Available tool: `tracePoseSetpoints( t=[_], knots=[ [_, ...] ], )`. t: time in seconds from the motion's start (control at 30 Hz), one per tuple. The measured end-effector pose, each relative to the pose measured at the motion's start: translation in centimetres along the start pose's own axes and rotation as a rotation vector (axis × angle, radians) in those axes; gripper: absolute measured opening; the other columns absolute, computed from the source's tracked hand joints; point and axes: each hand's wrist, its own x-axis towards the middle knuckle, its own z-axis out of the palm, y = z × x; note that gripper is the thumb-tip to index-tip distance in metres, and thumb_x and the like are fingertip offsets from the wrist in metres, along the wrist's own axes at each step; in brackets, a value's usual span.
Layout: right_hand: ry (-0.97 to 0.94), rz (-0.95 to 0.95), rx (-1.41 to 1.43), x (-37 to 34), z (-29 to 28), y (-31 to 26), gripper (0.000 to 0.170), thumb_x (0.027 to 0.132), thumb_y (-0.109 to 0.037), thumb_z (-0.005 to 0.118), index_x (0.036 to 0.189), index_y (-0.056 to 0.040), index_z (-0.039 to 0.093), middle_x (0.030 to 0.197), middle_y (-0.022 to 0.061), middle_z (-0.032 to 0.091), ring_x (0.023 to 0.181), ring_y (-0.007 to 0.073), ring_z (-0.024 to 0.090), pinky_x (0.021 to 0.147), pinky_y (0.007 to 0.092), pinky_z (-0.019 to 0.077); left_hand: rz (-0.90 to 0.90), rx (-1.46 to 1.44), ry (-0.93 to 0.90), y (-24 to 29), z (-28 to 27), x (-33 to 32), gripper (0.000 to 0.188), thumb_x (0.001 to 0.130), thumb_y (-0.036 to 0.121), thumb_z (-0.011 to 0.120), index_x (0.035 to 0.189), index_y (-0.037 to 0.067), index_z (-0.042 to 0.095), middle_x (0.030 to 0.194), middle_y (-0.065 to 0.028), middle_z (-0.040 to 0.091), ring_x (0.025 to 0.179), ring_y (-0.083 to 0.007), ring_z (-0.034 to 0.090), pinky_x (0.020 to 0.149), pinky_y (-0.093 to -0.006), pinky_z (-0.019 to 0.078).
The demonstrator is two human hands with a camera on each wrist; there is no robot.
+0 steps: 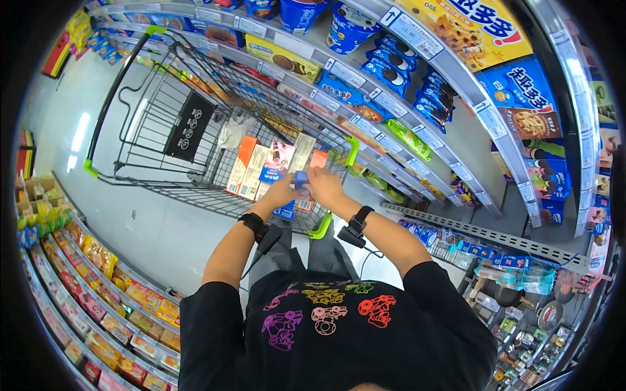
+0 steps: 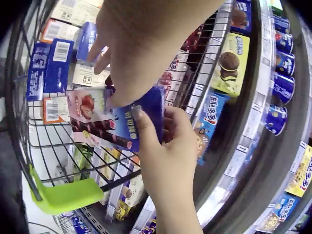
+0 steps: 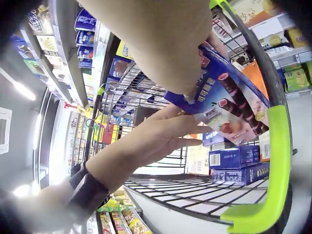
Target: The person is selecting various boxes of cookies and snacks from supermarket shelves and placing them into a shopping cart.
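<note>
A blue and pink box of chocolate wafer rolls (image 2: 97,124), with strawberries on its face, is held over the front end of a shopping cart (image 1: 195,189). My right hand (image 1: 324,186) grips its blue end, thumb on the printed face and fingers curled behind. At the box's edge my left hand (image 3: 161,129) holds on too, with its thumb against the face and its fingers stretched out behind. In the head view only a small blue part of the box shows between the hands. Below lie blue boxes (image 2: 58,66) and several white-and-orange boxes (image 1: 242,166) in the cart.
Snack shelves (image 1: 365,91) with biscuit packs and blue tubs run along the cart's right side. Lower shelves (image 1: 117,306) of packaged snacks stand at the left. The cart has green corner pieces (image 1: 319,226) and a crumpled white bag (image 1: 233,132) inside. Kitchenware (image 1: 521,306) hangs at the lower right.
</note>
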Motion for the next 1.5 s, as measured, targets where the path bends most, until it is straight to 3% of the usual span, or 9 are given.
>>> tracePoseSetpoints(
  t=[0.27,0.43,0.5,0.57,0.7,0.87,0.97,1.2,1.5],
  knots=[
    [-0.026,0.114,0.027,2.8,4.3,3.5,0.031,0.077,-0.016,0.059,0.102,-0.0001,0.049,0.096,0.0195,0.054,0.087,0.0360,0.057,0.069,0.0430,0.0500,-0.231,-0.297,-0.109,-2.1,1.4,3.9,0.059,0.070,0.017,0.072,0.119,-0.003,0.046,0.109,-0.0151,0.058,0.089,-0.0209,0.060,0.075,-0.0349,0.0502],
    [0.032,0.135,0.145,3.2,9.6,6.4,0.038,0.083,-0.009,0.046,0.120,0.0025,0.045,0.109,0.0299,0.051,0.096,0.0420,0.056,0.076,0.0488,0.0483,-0.223,-0.365,-0.200,-16.0,6.6,8.9,0.061,0.073,0.028,0.068,0.122,-0.004,0.049,0.115,-0.0187,0.058,0.107,-0.0307,0.054,0.092,-0.0393,0.0437],
    [0.037,0.119,0.004,2.0,7.0,5.0,0.048,0.082,-0.020,0.050,0.128,-0.0083,0.044,0.111,0.0243,0.050,0.108,0.0387,0.049,0.082,0.0505,0.0428,-0.275,-0.218,-0.157,-7.3,4.3,5.9,0.052,0.077,0.029,0.066,0.116,-0.002,0.055,0.112,-0.0181,0.060,0.106,-0.0299,0.055,0.092,-0.0389,0.0433],
    [0.031,-0.031,-0.323,0.2,2.7,3.2,0.063,0.079,-0.027,0.055,0.138,-0.0181,0.034,0.122,0.0235,0.045,0.112,0.0360,0.047,0.086,0.0498,0.0407,0.009,0.315,-0.434,-11.0,3.6,7.5,0.063,0.077,0.044,0.063,0.123,0.003,0.052,0.122,-0.0210,0.054,0.116,-0.0322,0.050,0.097,-0.0409,0.0396],
    [0.356,-0.310,-0.118,-4.0,-5.1,4.6,0.059,0.074,-0.027,0.061,0.130,-0.0151,0.044,0.125,0.0159,0.045,0.121,0.0320,0.040,0.096,0.0506,0.0333,0.017,0.971,-0.700,6.1,0.0,7.0,0.067,0.081,0.056,0.049,0.124,0.004,0.051,0.126,-0.0245,0.050,0.117,-0.0369,0.048,0.097,-0.0403,0.0394],
    [0.659,-0.238,-0.047,-12.6,-19.3,8.3,0.032,0.072,-0.019,0.059,0.102,-0.0083,0.059,0.101,0.0080,0.057,0.103,0.0275,0.050,0.089,0.0465,0.0375,0.283,0.851,-0.595,30.9,0.7,5.2,0.045,0.084,0.040,0.053,0.105,0.000,0.060,0.091,-0.0232,0.063,0.091,-0.0331,0.062,0.079,-0.0408,0.0474],
    [0.992,-0.136,-0.288,-18.6,-29.6,11.2,0.030,0.070,-0.019,0.060,0.098,-0.0076,0.059,0.096,0.0074,0.058,0.097,0.0265,0.053,0.085,0.0442,0.0399,0.709,0.635,-0.475,40.3,3.1,3.7,0.041,0.083,0.024,0.059,0.116,0.001,0.053,0.105,-0.0181,0.063,0.092,-0.0306,0.062,0.078,-0.0388,0.0483],
    [1.968,0.348,-0.507,-33.1,-48.0,18.4,0.050,0.070,-0.015,0.066,0.114,0.0014,0.046,0.105,0.0194,0.051,0.097,0.0375,0.046,0.085,0.0445,0.0365,1.062,0.177,-0.450,57.3,12.7,1.8,0.049,0.078,0.000,0.049,0.126,0.003,0.043,0.123,-0.0074,0.050,0.101,-0.0166,0.056,0.079,-0.0263,0.0452],
    [2.072,0.647,-0.483,-36.2,-53.2,22.3,0.090,0.063,-0.041,0.075,0.129,0.0011,0.033,0.116,0.0204,0.046,0.111,0.0382,0.038,0.094,0.0501,0.0295,1.468,-0.182,-0.045,71.4,21.5,2.6,0.051,0.088,0.009,0.045,0.135,-0.002,0.031,0.136,-0.0201,0.040,0.129,-0.0282,0.036,0.105,-0.0379,0.0298]
  ],
)
